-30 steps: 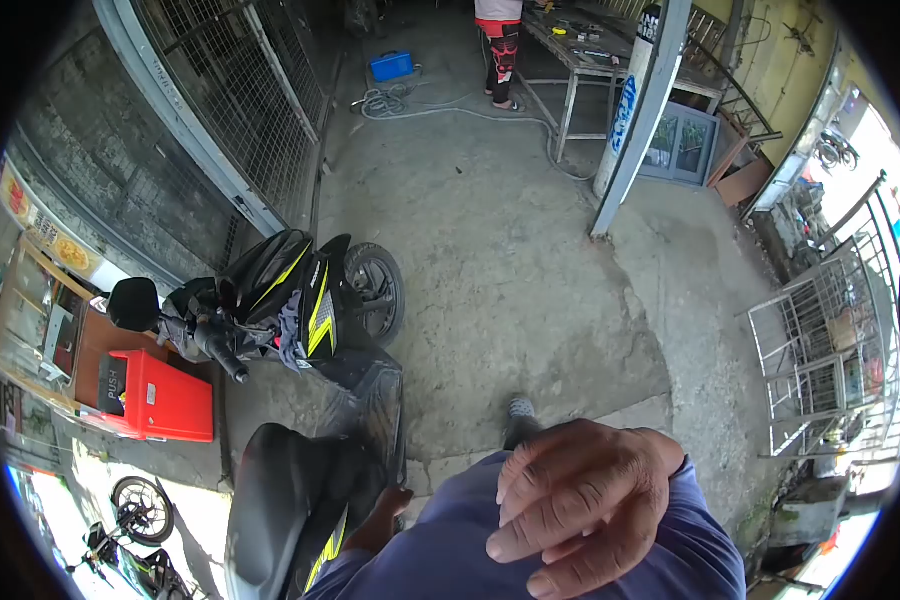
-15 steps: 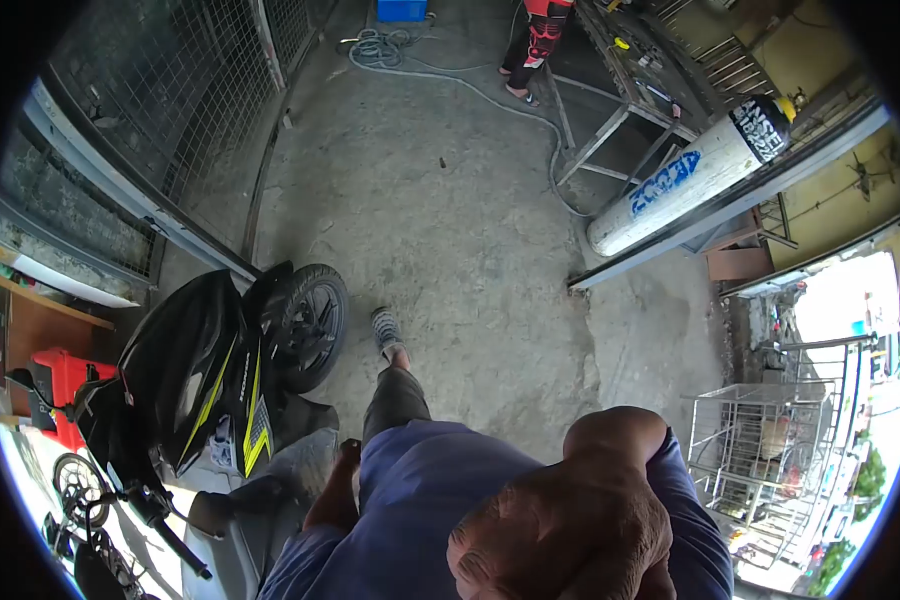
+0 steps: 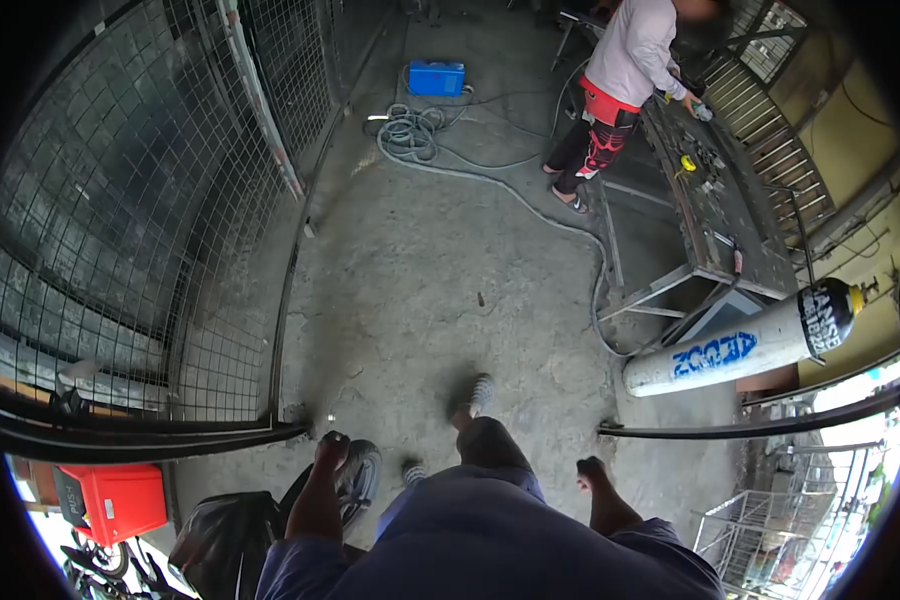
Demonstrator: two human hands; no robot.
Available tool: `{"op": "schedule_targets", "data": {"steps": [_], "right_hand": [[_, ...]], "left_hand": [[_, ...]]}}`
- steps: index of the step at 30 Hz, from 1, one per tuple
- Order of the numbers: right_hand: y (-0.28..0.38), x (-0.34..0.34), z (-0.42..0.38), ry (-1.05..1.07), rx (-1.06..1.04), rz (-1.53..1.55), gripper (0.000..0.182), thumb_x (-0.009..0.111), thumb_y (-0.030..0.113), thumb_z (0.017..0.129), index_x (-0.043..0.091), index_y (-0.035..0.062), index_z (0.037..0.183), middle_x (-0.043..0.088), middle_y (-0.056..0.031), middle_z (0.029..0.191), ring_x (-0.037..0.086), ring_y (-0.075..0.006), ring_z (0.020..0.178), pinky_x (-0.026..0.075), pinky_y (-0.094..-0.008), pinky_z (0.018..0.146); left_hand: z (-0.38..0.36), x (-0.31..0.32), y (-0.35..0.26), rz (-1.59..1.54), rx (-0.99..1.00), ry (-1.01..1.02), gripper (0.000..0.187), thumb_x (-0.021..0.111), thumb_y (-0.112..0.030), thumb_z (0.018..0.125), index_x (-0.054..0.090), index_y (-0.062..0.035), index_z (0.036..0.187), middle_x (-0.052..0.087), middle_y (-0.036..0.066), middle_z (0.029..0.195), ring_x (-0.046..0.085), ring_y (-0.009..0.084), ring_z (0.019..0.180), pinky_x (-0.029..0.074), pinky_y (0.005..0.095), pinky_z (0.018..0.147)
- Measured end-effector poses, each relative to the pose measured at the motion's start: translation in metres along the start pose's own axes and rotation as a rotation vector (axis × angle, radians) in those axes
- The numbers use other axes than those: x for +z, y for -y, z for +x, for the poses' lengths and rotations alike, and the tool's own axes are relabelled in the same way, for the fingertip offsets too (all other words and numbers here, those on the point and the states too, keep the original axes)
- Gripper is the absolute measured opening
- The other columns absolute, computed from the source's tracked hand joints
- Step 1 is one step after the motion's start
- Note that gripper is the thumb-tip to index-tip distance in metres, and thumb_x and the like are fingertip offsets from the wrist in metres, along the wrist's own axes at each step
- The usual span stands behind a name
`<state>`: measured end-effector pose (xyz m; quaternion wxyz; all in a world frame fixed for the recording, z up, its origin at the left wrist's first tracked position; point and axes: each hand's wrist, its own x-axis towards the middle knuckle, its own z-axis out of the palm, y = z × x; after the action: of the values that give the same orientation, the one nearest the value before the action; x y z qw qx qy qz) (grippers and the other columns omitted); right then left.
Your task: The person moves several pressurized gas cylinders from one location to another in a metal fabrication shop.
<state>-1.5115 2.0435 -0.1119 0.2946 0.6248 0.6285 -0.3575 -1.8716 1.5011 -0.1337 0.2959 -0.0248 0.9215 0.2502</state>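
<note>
Grey concrete floor [image 3: 420, 290], looks mid-stride; hose [image 3: 530, 205] ahead calls for careful footing. Left hand [image 3: 332, 452] beside the motorcycle wheel [image 3: 366, 474], right hand [image 3: 592, 474] near the post [image 3: 690, 433]. Grips kinda curled, can't tell if closed.

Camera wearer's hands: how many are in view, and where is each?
2: the left hand near the motorcycle wheel, the right hand out over the concrete floor.

Left arm [image 3: 313, 508] bent slightly and held out ahead of the torso, left hand [image 3: 332, 450] at its end, back uppermost. Right arm [image 3: 613, 512] angled forward on the opposite side, right hand [image 3: 591, 472] appearing loosely curled. Hands well apart; exact finger positions too small to verify.
</note>
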Motion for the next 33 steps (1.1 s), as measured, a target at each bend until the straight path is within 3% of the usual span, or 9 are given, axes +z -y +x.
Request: {"op": "schedule_targets", "data": {"steps": [3, 5, 7, 11, 17, 21, 25, 28, 33], "right_hand": [[-0.004, -0.028, 0.013, 0.053, 0.376, 0.265, 0.021, 0.039, 0.015, 0.091, 0.055, 0.0014, 0.092, 0.056, -0.0156, 0.069, 0.056, -0.0267, 0.052, 0.044, -0.0424, 0.044], [0.026, -0.065, 0.038, 0.293, -0.282, -0.231, 0.018, 0.040, 0.014, 0.091, 0.055, 0.0043, 0.090, 0.055, -0.0134, 0.069, 0.054, -0.0247, 0.052, 0.043, -0.0408, 0.045], [0.083, -0.082, 0.061, 0.308, -0.356, -0.138, 0.014, 0.043, 0.014, 0.091, 0.052, 0.0059, 0.083, 0.050, -0.0105, 0.065, 0.047, -0.0214, 0.047, 0.038, -0.0378, 0.043], [0.331, -0.156, 0.074, 0.194, 0.031, 0.315, 0.018, 0.046, 0.015, 0.093, 0.057, 0.0051, 0.083, 0.055, -0.0108, 0.061, 0.051, -0.0211, 0.044, 0.041, -0.0367, 0.041], [0.642, -0.265, 0.211, -0.338, -0.782, -0.058, 0.029, 0.056, 0.033, 0.089, 0.062, 0.0057, 0.098, 0.068, -0.0122, 0.079, 0.065, -0.0214, 0.063, 0.051, -0.0370, 0.060], [0.780, -0.307, 0.250, -0.330, -0.854, -0.105, 0.029, 0.055, 0.032, 0.090, 0.062, 0.0049, 0.096, 0.067, -0.0119, 0.073, 0.066, -0.0226, 0.064, 0.051, -0.0385, 0.059], [0.856, -0.316, 0.239, 0.064, -0.307, -0.083, 0.030, 0.056, 0.037, 0.094, 0.062, 0.0074, 0.093, 0.065, -0.0095, 0.066, 0.064, -0.0230, 0.058, 0.052, -0.0381, 0.050], [0.869, -0.321, 0.245, 0.109, -0.319, -0.178, 0.029, 0.058, 0.037, 0.094, 0.060, 0.0086, 0.100, 0.064, -0.0087, 0.076, 0.063, -0.0223, 0.064, 0.055, -0.0402, 0.059], [0.926, -0.360, 0.266, 0.090, 0.046, 0.299, 0.022, 0.052, 0.023, 0.089, 0.062, 0.0031, 0.086, 0.064, -0.0133, 0.070, 0.066, -0.0262, 0.061, 0.054, -0.0399, 0.051]], "left_hand": [[0.110, -0.014, -0.039, -0.138, -0.087, -0.028, 0.042, 0.053, -0.037, 0.086, 0.064, -0.0022, 0.107, 0.065, 0.024, 0.110, 0.063, 0.0389, 0.102, 0.050, 0.0461, 0.087], [0.170, 0.007, -0.062, -0.265, -0.159, 0.004, 0.039, 0.053, -0.035, 0.086, 0.064, -0.0024, 0.104, 0.067, 0.023, 0.104, 0.065, 0.0369, 0.099, 0.051, 0.0450, 0.085], [0.174, -0.009, -0.109, -0.228, -0.318, 0.196, 0.033, 0.054, -0.032, 0.085, 0.065, -0.0033, 0.099, 0.069, 0.020, 0.094, 0.067, 0.0340, 0.090, 0.052, 0.0439, 0.079], [0.243, -0.018, -0.207, -0.075, -0.229, 0.388, 0.031, 0.056, -0.032, 0.086, 0.068, -0.0030, 0.087, 0.069, 0.020, 0.088, 0.066, 0.0360, 0.088, 0.052, 0.0449, 0.077], [0.394, -0.022, -0.294, -0.123, -0.071, 0.253, 0.039, 0.056, -0.036, 0.088, 0.068, -0.0005, 0.099, 0.068, 0.022, 0.103, 0.063, 0.0362, 0.103, 0.049, 0.0442, 0.089], [0.498, -0.055, -0.353, -0.023, -0.108, 0.374, 0.036, 0.057, -0.034, 0.089, 0.067, -0.0009, 0.100, 0.069, 0.020, 0.094, 0.066, 0.0347, 0.088, 0.053, 0.0444, 0.077], [0.613, -0.121, -0.445, -0.195, -0.482, 0.461, 0.030, 0.058, -0.026, 0.088, 0.066, -0.0002, 0.100, 0.069, 0.019, 0.082, 0.069, 0.0308, 0.070, 0.056, 0.0444, 0.063], [0.733, -0.165, -0.484, 0.379, 0.318, 0.403, 0.030, 0.056, -0.026, 0.084, 0.066, 0.0012, 0.093, 0.067, 0.024, 0.096, 0.065, 0.0365, 0.094, 0.052, 0.0447, 0.084], [0.887, -0.275, -0.699, 0.210, 0.185, 0.113, 0.033, 0.052, -0.032, 0.087, 0.067, -0.0035, 0.095, 0.068, 0.020, 0.100, 0.063, 0.0380, 0.100, 0.049, 0.0451, 0.087]]}}
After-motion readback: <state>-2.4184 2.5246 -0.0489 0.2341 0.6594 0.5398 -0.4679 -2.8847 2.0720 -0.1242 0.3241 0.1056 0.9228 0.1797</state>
